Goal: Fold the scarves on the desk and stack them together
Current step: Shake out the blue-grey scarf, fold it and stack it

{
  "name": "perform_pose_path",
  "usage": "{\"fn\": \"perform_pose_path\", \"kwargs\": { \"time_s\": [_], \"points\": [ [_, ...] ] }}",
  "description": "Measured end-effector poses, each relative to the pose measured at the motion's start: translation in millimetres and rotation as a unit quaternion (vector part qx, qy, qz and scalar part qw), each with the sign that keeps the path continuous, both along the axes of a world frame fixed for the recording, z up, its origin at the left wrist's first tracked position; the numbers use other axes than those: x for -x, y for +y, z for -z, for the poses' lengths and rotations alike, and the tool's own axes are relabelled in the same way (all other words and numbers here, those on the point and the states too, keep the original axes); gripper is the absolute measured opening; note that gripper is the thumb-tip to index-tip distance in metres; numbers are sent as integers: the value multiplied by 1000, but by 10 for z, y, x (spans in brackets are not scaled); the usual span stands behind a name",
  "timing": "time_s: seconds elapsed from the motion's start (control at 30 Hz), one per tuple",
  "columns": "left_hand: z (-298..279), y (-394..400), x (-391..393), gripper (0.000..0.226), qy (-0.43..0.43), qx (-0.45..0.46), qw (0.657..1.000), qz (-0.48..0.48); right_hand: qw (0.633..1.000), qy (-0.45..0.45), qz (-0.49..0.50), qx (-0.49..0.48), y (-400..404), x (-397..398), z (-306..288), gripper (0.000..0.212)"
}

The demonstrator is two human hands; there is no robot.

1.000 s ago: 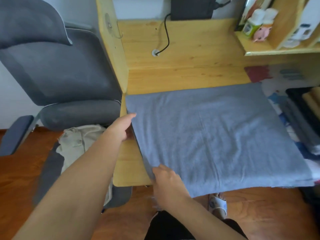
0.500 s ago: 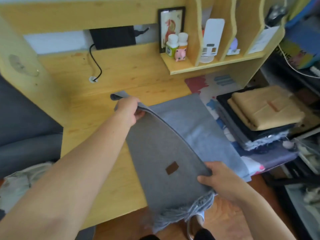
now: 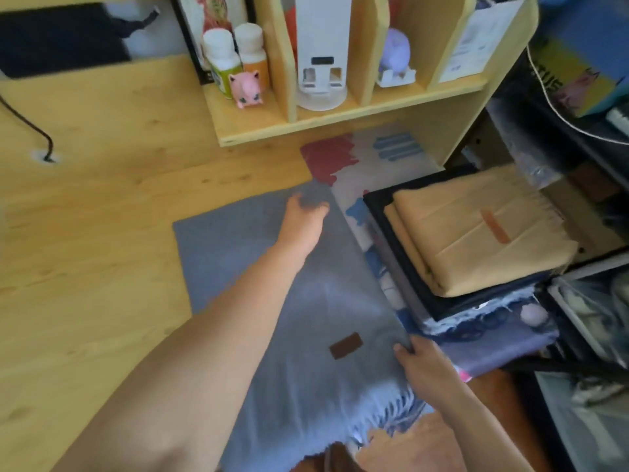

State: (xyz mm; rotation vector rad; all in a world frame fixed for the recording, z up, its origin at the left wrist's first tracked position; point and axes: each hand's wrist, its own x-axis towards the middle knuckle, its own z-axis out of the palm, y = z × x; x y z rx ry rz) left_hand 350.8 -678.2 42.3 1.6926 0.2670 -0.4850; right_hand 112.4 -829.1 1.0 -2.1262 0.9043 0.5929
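While fold is closing on counter [image 3: 102, 216], right hand [image 3: 427, 366] fingers are pinching near corner of grey scarf [image 3: 306, 318]; left hand [image 3: 303, 216] fingers are gripping far corner. Beyond right, folded stack [image 3: 476, 233] is waiting; stacking likely left.

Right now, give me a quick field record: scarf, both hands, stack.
scarf: grey fringed scarf with a brown patch, folded over on the wooden desk, fringe hanging over the front edge
left hand: gripping the far right corner
right hand: gripping the near right edge
stack: tan folded scarf on top of dark ones, right of the grey scarf
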Motion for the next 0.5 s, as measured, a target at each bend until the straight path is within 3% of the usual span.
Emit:
{"fn": "perform_pose_path", "kwargs": {
  "time_s": [0.07, 0.13, 0.2, 0.3, 0.43, 0.5],
  "points": [
    [146, 286, 294, 60, -128, -126, 983, 36, 999, 31, -23, -1, -43, -51, -8, 15],
    [263, 719, 651, 53, -231, -290, 929, 15, 998, 44, -41, 9, -28, -86, -111, 10],
    [428, 1285, 964, 58, -195, -383, 900, -68, 997, 53, -42, 28, 0, -84, -156, 11],
    [522, 1873, 1430, 78, 23, -311, 936, -163, 993, 58, -48, 96, 94, -7, -179, 14],
    [538, 1820, 1810, 36, 143, -130, 967, -169, 985, 70, -44, 150, 259, 88, -213, 25],
    [534, 1892, 1889, 15, 149, -121, 969, -158, 986, 76, -51, 139, 269, 81, -222, 21]
  ]
}}
